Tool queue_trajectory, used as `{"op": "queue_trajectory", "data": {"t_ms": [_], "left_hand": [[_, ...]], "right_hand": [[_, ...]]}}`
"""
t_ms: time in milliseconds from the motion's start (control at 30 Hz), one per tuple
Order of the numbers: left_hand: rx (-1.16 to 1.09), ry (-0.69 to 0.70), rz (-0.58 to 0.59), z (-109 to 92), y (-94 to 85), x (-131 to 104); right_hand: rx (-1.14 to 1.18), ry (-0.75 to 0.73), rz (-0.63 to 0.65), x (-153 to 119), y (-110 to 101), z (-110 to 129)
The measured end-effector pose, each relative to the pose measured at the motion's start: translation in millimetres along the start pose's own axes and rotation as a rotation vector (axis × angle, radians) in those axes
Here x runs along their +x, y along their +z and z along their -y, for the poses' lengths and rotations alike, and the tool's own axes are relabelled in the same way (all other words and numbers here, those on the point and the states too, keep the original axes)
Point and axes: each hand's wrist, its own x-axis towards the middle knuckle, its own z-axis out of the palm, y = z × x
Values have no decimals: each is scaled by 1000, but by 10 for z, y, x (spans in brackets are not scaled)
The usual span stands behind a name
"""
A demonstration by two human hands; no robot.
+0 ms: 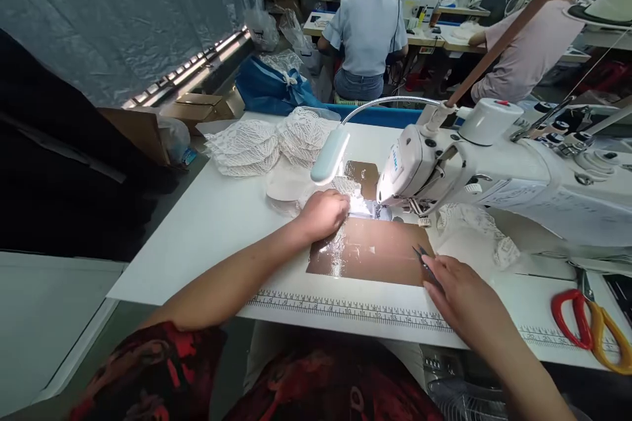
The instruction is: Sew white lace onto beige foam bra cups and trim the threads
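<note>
My left hand (pixel 323 214) is closed on a white lace piece (pixel 353 192) at the left of the needle area of a white sewing machine (pixel 474 158). Part of the lace lies under the bright lamp light, close to the presser foot. In my right hand (pixel 457 286) is a small pair of dark thread snips (pixel 425 263), its tips pointing up and left over the brown plate (pixel 375 253). Beside my left hand lies a pale rounded cup piece (pixel 286 183). More white lace fabric (pixel 474 237) rests behind the needle, at the right.
Stacked lace pieces (pixel 247 148) lie at the table's far left. A lamp head (pixel 330 156) hangs low above my left hand. Red-and-yellow-handled scissors (pixel 590 322) lie at the right, near a printed ruler strip (pixel 355 309). Two people (pixel 368 33) sit at machines beyond.
</note>
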Motion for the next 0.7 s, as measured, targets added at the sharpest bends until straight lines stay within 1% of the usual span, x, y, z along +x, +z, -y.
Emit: {"op": "queue_trajectory", "data": {"t_ms": [33, 67, 133, 167, 200, 233, 267, 333, 367, 400, 433, 500, 567, 633, 700], "left_hand": [[-32, 35, 35, -60, -45, -49], [-85, 99, 95, -133, -90, -106], [-242, 268, 252, -297, -176, -233], [-327, 331, 311, -371, -216, -292], [-403, 358, 331, -429, -254, -341], [-457, 337, 303, -465, -287, -376], [-483, 271, 240, -477, -315, -395], [-495, 78, 100, -431, -349, -383], [-493, -22, 68, -384, -355, -355], [-495, -113, 72, -330, -352, -317], [-507, -190, 103, -277, -342, -273], [-561, -292, 194, -196, -304, -181], [-624, -334, 251, -166, -251, -108], [-695, -335, 275, -178, -196, -68], [-818, -328, 327, -204, -151, -63]], "right_hand": [[-36, -14, -28, -62, 68, -19], [-65, -26, -57, -109, 127, -31], [-100, -38, -92, -165, 202, -40], [-109, -38, -97, -175, 218, -38], [-113, -32, -92, -176, 222, -34], [-114, -24, -78, -169, 221, -29], [-113, -14, -59, -157, 217, -25], [-109, 13, -27, -124, 212, -19], [-106, 28, -13, -105, 211, -18], [-102, 44, 5, -86, 209, -19], [-95, 61, 25, -66, 203, -21], [-57, 92, 68, -27, 165, -28], [43, 115, 94, 14, 96, -32], [216, 144, 86, 60, 18, -28], [407, 175, 76, 119, -40, -11]]}}
